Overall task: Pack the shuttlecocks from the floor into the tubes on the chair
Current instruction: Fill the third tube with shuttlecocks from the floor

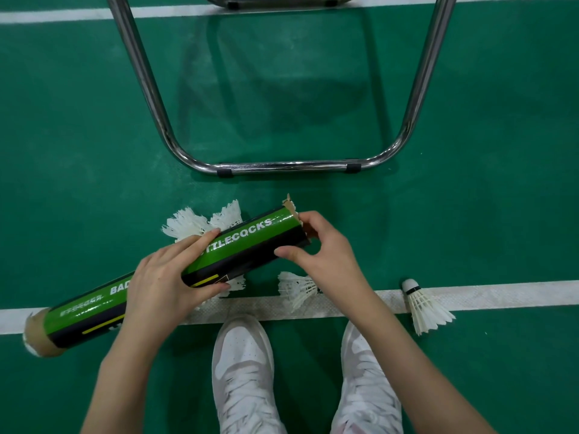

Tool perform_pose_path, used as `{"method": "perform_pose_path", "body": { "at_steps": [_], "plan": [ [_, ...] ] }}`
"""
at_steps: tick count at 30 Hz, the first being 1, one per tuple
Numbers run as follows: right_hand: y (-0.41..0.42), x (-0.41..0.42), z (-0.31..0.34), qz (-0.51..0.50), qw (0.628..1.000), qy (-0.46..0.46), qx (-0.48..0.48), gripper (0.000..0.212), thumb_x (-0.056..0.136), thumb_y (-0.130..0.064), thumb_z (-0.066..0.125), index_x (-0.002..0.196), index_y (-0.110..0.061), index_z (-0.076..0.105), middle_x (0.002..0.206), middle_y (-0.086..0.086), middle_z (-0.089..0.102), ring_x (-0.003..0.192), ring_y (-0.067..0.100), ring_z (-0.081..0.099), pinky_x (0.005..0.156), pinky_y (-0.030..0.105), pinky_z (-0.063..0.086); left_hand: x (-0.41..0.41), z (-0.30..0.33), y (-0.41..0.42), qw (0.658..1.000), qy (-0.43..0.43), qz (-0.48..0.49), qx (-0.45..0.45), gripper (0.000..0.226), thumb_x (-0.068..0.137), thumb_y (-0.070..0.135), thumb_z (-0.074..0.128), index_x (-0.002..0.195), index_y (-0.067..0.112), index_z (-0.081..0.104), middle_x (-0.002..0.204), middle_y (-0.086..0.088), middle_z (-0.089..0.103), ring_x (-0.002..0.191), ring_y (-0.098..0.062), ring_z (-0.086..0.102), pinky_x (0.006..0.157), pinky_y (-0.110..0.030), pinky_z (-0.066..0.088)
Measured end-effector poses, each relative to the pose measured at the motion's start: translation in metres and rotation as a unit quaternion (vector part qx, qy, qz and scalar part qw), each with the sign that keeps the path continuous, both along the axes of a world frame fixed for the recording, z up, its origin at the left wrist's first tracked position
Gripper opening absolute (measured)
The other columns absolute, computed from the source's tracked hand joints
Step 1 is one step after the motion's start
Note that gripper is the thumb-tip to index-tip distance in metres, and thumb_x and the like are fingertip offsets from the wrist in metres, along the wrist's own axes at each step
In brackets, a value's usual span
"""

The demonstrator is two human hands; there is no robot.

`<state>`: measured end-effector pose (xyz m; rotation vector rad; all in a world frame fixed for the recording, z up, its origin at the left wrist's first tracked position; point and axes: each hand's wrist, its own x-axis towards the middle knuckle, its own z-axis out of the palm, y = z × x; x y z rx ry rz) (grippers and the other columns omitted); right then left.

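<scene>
My left hand (169,277) grips the middle of a green and black shuttlecock tube (250,242), held slanted above the floor. The tube's torn open mouth points up and right, where my right hand (326,255) has its fingers curled at the rim. I cannot tell whether that hand holds a shuttlecock. White shuttlecocks lie on the floor: two behind the tube (185,225), one below it (296,289), partly under my right wrist, and one off to the right (423,305) on the white line.
The chrome legs of the chair (282,166) stand just ahead on the green court floor. A white court line (501,294) runs across under the hands. My two white shoes (244,371) are at the bottom.
</scene>
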<state>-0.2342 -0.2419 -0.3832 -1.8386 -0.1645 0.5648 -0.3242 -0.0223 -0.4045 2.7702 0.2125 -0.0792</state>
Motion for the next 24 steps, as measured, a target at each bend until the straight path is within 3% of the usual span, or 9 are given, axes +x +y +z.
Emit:
{"method": "perform_pose_path", "body": {
  "at_steps": [14, 18, 24],
  "plan": [
    [-0.0022, 0.0023, -0.0029, -0.020, 0.999, 0.033, 0.005, 0.027, 0.075, -0.017, 0.074, 0.093, -0.027, 0.059, 0.082, -0.011, 0.062, 0.076, -0.005, 0.055, 0.071, 0.004, 0.041, -0.0008, -0.0015, -0.0024, 1.000, -0.012, -0.004, 0.000, 0.081, 0.057, 0.059, 0.066, 0.133, 0.036, 0.048, 0.118, -0.001, 0.064, 0.103, -0.028, 0.061, 0.086, -0.048, 0.048],
    [-0.0028, 0.0029, -0.0049, -0.009, 0.999, 0.040, 0.006, 0.026, 0.076, -0.016, 0.073, 0.093, -0.029, 0.059, 0.089, -0.009, 0.067, 0.086, 0.003, 0.060, 0.078, 0.010, 0.044, -0.0012, -0.0019, -0.0026, 1.000, -0.010, -0.007, 0.003, 0.081, 0.057, 0.059, 0.066, 0.133, 0.035, 0.049, 0.118, -0.001, 0.064, 0.105, -0.029, 0.060, 0.086, -0.048, 0.047],
    [-0.0021, 0.0024, -0.0072, 0.009, 0.998, 0.052, 0.038, 0.027, 0.081, -0.009, 0.067, 0.096, -0.027, 0.055, 0.087, -0.013, 0.068, 0.076, -0.011, 0.059, 0.071, 0.001, 0.040, -0.0012, -0.0023, -0.0044, 1.000, -0.010, -0.007, -0.002, 0.080, 0.058, 0.059, 0.066, 0.133, 0.035, 0.049, 0.119, 0.000, 0.064, 0.104, -0.028, 0.060, 0.087, -0.046, 0.046]
  ]
}}
